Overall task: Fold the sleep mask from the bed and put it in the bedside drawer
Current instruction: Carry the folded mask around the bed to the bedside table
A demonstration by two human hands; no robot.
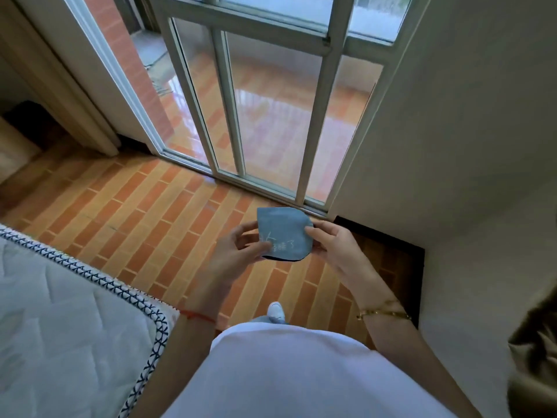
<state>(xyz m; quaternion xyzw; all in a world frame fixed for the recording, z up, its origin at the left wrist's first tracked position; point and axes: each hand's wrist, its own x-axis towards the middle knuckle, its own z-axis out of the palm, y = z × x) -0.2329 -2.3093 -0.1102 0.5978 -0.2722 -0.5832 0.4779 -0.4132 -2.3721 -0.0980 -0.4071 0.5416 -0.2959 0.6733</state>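
A blue sleep mask (284, 230) with pale lettering is folded in half, its dark underside showing at the bottom edge. It hangs in the air above the floor, held between both hands. My left hand (238, 251) pinches its left edge, and my right hand (337, 245) pinches its right edge. The bed (60, 321), a white quilted mattress with a blue patterned border, lies at the lower left. No drawer is visible.
Orange brick-pattern floor tiles (135, 206) stretch ahead. A white-framed glass sliding door (259, 116) stands in front, a plain wall (467, 146) to the right. A dark wooden piece (401, 260) sits low against that wall. My white shoe (275, 310) shows below the hands.
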